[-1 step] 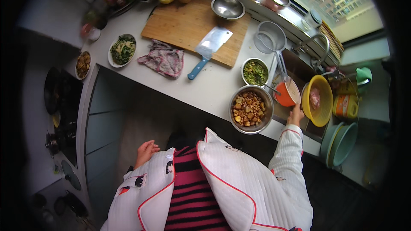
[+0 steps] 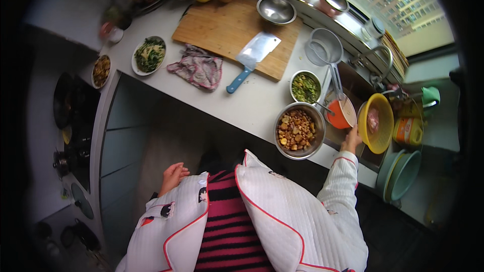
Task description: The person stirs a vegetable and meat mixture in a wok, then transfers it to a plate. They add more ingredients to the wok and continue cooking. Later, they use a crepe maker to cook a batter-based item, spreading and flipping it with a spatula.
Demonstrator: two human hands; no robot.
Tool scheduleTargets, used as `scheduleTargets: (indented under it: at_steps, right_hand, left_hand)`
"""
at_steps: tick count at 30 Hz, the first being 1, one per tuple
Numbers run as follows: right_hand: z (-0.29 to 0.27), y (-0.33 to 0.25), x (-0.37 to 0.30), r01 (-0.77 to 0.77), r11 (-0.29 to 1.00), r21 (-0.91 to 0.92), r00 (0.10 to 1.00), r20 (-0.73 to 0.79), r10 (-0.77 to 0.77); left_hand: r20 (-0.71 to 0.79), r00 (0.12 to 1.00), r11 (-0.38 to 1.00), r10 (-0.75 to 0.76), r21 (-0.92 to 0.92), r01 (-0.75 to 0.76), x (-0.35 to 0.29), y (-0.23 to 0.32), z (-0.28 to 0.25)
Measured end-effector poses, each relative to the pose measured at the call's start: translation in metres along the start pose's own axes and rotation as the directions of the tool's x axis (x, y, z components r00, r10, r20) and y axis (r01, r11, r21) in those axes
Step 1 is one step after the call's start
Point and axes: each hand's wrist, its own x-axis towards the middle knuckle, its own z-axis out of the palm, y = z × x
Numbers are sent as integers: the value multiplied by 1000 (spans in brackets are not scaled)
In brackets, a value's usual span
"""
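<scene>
My right hand [image 2: 351, 140] reaches over the counter's right end, fingers closed at the near rim of an orange bowl [image 2: 339, 115] with a pale inside; part of the grip is hidden. A spoon handle [image 2: 325, 108] slants out from this bowl's left side. Just right of my fingers is a yellow colander [image 2: 381, 136] with a piece of raw pinkish meat [image 2: 372, 120] in it. My left hand [image 2: 175, 175] hangs in front of the counter beside my jacket, its fingers loosely bent with nothing in them.
Left of the orange bowl stand a steel bowl of browned chunks [image 2: 297, 128] and a bowl of chopped greens [image 2: 305, 87]. A cleaver [image 2: 252, 55] lies on the wooden cutting board [image 2: 212, 22], its handle overhanging. A strainer [image 2: 323, 46] rests near the sink; a cloth [image 2: 196, 69] lies farther left.
The whole scene sits slightly farther right and lower in the picture, as my head has shifted a little. Both hands stay in nearly the same places.
</scene>
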Motion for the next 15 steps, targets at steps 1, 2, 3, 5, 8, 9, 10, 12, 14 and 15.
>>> scheduleTargets:
  at_steps: [1, 2, 3, 5, 8, 9, 10, 12, 14, 15]
  right_hand:
    - [-1, -18, -7, 136, 985, 103, 990, 26, -139]
    - [0, -36, -23, 236, 964, 125, 967, 72, -246]
    - [5, -58, -43, 300, 940, 160, 942, 105, -319]
    - [25, -89, -111, 463, 871, 167, 849, 197, -489]
    - [71, -119, -246, 521, 815, 253, 635, 524, -568]
    - [93, -124, -290, 576, 780, 244, 513, 636, -577]
    - [117, -128, -329, 623, 744, 241, 371, 746, -552]
    - [175, -125, -395, 730, 593, 340, 81, 818, -570]
    - [230, -112, -441, 799, 519, 305, -22, 876, -481]
    - [257, -104, -456, 833, 439, 337, -74, 854, -515]
  left_hand:
    - [7, 1000, 1000, -4, -4, 4, 3, 0, -3]
    - [13, 1000, 1000, -8, -3, 8, 8, 2, -5]
    - [30, 1000, 1000, 2, -3, -2, 15, 6, -6]
    - [30, 1000, 1000, 6, 25, -7, 28, 15, -8]
    - [57, 997, 996, 45, 70, -49, 50, 40, -14]
    - [53, 997, 994, 50, 93, -55, 56, 50, -17]
    - [64, 995, 994, 71, 82, -76, 62, 61, -20]
    - [90, 987, 989, 131, 59, -136, 70, 81, -30]
    - [88, 984, 985, 156, 57, -161, 72, 97, -43]
    - [77, 985, 987, 154, 43, -157, 71, 100, -52]
